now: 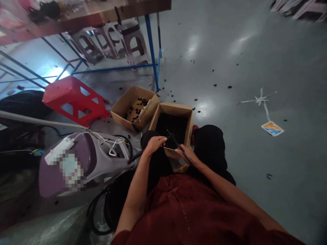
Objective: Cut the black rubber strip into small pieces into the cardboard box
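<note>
Matt cardbd boxes [189,129], glossy flr [242,163]

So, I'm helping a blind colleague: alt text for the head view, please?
A person's left hand and right hand are at the near end of an open cardboard box, the right holding a thin black object. Another cardboard box and a red plastic stool are further left.

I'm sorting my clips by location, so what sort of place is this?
Probably a workshop or small factory, though no sign confirms it: there's a long table on a blue metal frame, an open cardboard box of dark material, and small black pieces scattered on the floor.
</note>
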The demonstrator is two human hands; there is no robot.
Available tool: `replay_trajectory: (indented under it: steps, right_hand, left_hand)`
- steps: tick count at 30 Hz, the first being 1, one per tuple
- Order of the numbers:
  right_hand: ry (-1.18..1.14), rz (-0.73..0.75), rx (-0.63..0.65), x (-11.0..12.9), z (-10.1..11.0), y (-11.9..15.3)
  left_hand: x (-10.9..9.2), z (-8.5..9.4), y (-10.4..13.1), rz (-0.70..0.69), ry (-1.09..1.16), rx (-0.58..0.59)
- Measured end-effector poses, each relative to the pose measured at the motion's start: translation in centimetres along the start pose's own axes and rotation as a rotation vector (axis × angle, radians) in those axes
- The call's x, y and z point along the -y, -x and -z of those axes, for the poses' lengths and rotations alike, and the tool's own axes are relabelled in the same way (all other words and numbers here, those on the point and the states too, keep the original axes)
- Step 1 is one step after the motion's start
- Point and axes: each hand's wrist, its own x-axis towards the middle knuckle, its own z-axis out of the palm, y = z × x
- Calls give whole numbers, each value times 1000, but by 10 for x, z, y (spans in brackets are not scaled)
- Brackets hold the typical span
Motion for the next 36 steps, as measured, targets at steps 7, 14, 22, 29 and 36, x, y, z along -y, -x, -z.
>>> replay_trajectory:
  steps: [7, 14, 22, 29, 36]
  right_hand:
    - [24, -25, -18, -12, -6, -3]
    - [0, -51, -38, -19, -10, -13]
    - [-231, -148, 22, -23, -12, -21]
    - [-424, -150, 92, -29, -17, -20]
    - [-467, -173, 147, -27, -17, 13]
  left_hand:
    - [-3, 1, -2, 13, -80, 5]
    - [-1, -1, -4, 7, -102, -19]
    - [-1, 3, -2, -15, 5, -24]
    - [0, 3, -2, 7, 60, -22]
    - [7, 0, -3, -4, 52, -34]
